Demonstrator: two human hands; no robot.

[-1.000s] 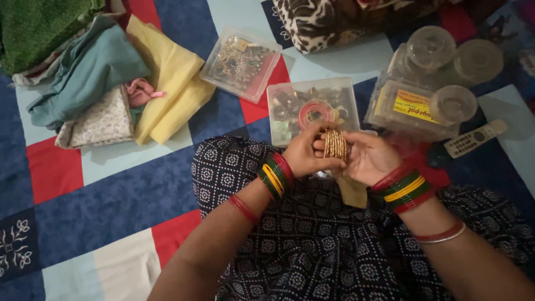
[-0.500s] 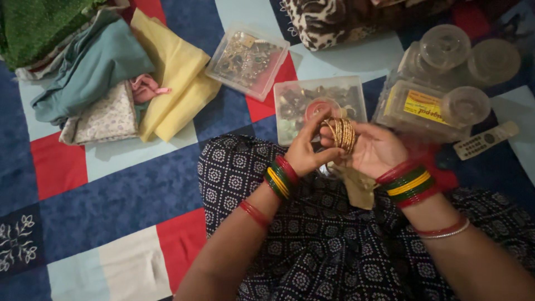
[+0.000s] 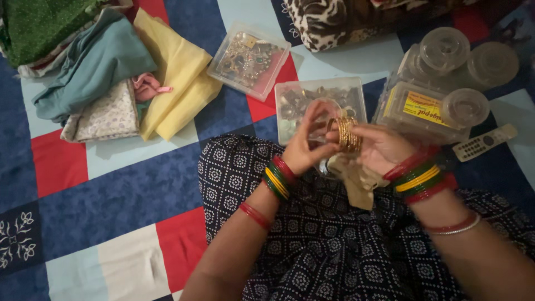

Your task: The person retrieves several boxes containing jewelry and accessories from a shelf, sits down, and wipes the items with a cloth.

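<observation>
Mid-frame: both hands, left (image 3: 305, 146) and right (image 3: 379, 146), pinch gold bangles (image 3: 348, 134); best kept stacked, squeezed evenly.

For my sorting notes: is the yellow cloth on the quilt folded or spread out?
Folded: the yellow cloth lies doubled, layered edges showing at its lower end.

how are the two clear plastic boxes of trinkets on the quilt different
The far box lies turned at an angle on the quilt; the near box sits nearly square. The far box is in full view, while the left hand and the gold bangles, held by both hands, partly cover the near box. The far box looks smaller. Both are clear, shallow and full of small jewellery.
</observation>
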